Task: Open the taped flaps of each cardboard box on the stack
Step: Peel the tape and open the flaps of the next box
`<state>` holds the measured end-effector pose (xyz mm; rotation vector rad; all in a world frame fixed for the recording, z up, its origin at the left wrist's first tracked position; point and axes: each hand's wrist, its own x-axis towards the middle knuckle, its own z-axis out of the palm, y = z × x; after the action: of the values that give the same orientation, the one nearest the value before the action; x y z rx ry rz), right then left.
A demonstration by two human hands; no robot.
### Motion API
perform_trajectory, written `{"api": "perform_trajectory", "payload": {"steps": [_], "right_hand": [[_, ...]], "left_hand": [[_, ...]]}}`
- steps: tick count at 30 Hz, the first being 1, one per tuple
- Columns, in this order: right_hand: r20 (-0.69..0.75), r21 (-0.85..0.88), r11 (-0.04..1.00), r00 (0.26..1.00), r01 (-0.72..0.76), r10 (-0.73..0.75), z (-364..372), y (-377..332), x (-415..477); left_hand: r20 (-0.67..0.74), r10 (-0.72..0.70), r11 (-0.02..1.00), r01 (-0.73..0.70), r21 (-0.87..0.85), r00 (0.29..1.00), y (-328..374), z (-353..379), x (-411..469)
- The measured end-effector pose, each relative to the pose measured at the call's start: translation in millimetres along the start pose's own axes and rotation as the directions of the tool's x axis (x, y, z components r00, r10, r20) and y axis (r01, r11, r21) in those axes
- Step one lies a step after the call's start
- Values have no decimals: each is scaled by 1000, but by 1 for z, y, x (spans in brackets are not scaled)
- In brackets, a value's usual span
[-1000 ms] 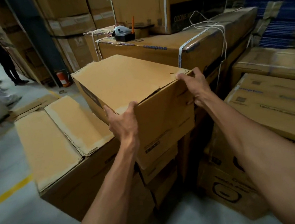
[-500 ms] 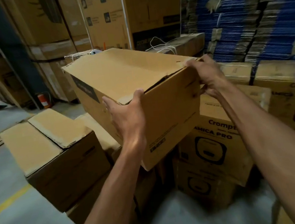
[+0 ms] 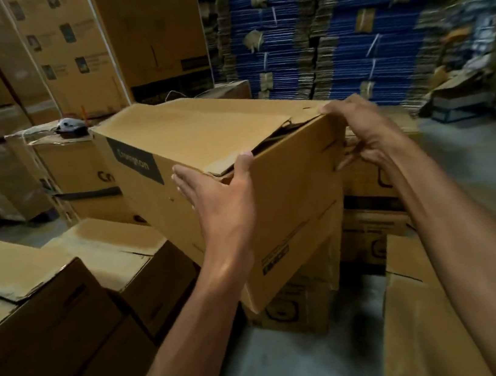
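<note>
A long brown cardboard box [image 3: 290, 201] is held at centre frame between both hands, tilted, with its near bottom corner lowest. It is carried in front of a stack of brown printed cartons [image 3: 292, 306]; contact with that stack cannot be told. A dark label panel [image 3: 134, 162] is seen on the box's left long side.

The left hand [image 3: 220, 201] is laid across the near left corner. Its fingers [image 3: 184, 184] are kept straight and flat on the left long side, and the thumb is pressed up the near end face to the top edge. No curl is seen, so the hand is flat and pressing rather than clasping.

The right hand [image 3: 360, 137] is clamped on the near right corner. The thumb is set on the top, and the fingers are curled against the right side, so the box is gripped.

The top flap [image 3: 200, 130] is lifted slightly at the near end, and a dark gap [image 3: 277, 135] is shown under it.

At near left, two low plain brown boxes [image 3: 24, 283] are stood side by side with ragged top flaps. At near right, another brown carton [image 3: 418, 323] is cut by the frame. At far left, tall printed cartons [image 3: 87, 51] are stacked, and a small white and black tool [image 3: 67, 127] is rested on a strapped box. At far right, bundles of flattened blue cardboard sheets [image 3: 345, 30] are piled high. Grey concrete floor [image 3: 296, 362] is visible between the boxes.
</note>
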<state>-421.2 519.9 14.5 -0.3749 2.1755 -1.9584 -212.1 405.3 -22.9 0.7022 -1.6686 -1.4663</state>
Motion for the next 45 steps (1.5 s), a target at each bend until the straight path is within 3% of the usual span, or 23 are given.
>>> {"api": "perform_trajectory", "payload": {"steps": [7, 15, 21, 27, 35, 45], "right_hand": [[-283, 13, 1000, 959, 16, -12, -33, 23, -11], [-466, 104, 994, 885, 26, 25, -7, 63, 1], [-530, 95, 995, 845, -16, 64, 34, 88, 35], [-607, 44, 999, 795, 30, 3, 83, 99, 88], [-614, 43, 999, 788, -24, 46, 130, 103, 158], [-601, -259, 957, 798, -127, -56, 138, 100, 223]], "left_hand": [[136, -4, 996, 15, -86, 991, -5, 25, 25], [188, -32, 997, 45, -70, 982, -33, 43, 107], [281, -106, 994, 104, 21, 954, -74, 50, 184], [355, -112, 993, 118, 4, 928, -110, 62, 262], [455, -84, 996, 68, 52, 887, -128, 94, 377], [570, 28, 994, -84, 73, 821, -149, 132, 450]]}}
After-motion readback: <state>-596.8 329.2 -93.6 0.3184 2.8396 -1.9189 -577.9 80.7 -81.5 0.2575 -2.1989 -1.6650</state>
